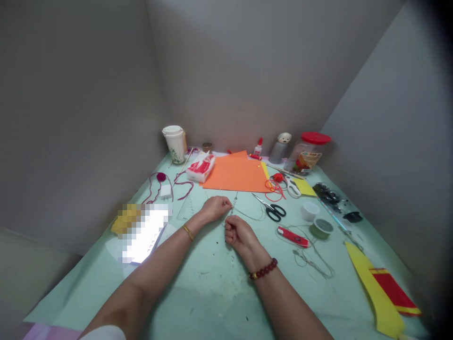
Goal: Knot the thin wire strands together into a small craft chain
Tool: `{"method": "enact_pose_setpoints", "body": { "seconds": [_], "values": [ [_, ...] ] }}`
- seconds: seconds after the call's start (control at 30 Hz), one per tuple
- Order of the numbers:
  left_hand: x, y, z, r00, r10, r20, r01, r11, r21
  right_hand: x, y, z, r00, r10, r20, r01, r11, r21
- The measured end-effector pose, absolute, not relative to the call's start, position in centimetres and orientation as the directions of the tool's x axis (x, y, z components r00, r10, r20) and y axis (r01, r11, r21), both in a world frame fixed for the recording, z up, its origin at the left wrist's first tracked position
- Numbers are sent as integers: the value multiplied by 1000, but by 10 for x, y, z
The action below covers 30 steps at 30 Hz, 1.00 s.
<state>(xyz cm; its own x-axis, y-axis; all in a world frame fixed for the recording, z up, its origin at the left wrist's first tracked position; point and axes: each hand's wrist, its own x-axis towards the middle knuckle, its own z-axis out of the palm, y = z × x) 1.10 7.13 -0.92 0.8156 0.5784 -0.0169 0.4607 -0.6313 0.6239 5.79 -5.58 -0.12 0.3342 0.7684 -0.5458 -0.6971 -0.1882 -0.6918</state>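
A thin wire (232, 204) is standing up between the person's two hands, just above the pale green table cover (215, 293). The left hand (214, 209) is pinching the shiny wire with its fingertips. The right hand (240, 235) is curling into a soft fist just below, and I cannot tell if it is gripping the wire too. A gold bracelet (188, 233) is circling the left wrist, and a bracelet of round red beads (263, 268) is circling the right wrist.

Just right of the hands, black-handled scissors (278, 213) are lying with their pointy metal blades toward the wire. Farther right, a red box cutter (293, 236) is resting beside a loopy coil of thin grey cord (313, 264) and a round green spool (321, 228). A big flat sheet of orange paper (233, 174) is lying ahead of the hands, with curly red string (274, 190) near its corner. A soft pack of tissues (200, 167) is sitting left of the paper. Stringy purple yarn (182, 185) is lying near it. Pointed yellow and red foam pieces (377, 293) are lying at the far right.
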Motion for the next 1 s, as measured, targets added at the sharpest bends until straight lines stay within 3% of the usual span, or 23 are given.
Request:
{"method": "enact_pose_setpoints", "body": {
  "seconds": [0.3, 0.6, 0.67, 0.83, 1.0],
  "values": [
    [9, 68, -5, 835, 550, -5, 462, -696, 550, 57, -54, -5, 366, 762, -535, -685, -168, -708],
    [3, 60, 18, 820, 568, 75, 504, -778, 375, 50, -57, 0, 415, 749, -516, -636, -167, -754],
    [5, 59, 18, 800, 599, 28, 536, -735, 415, 49, -57, -1, 425, 750, -507, -625, -163, -764],
    [4, 60, 11, 762, 642, -84, 525, -536, 662, 47, -58, -6, 445, 748, -492, -597, -162, -786],
    [-5, 57, 8, 742, 620, -254, 410, -120, 904, 45, -60, -5, 470, 741, -480, -540, -188, -820]
  ]
}}
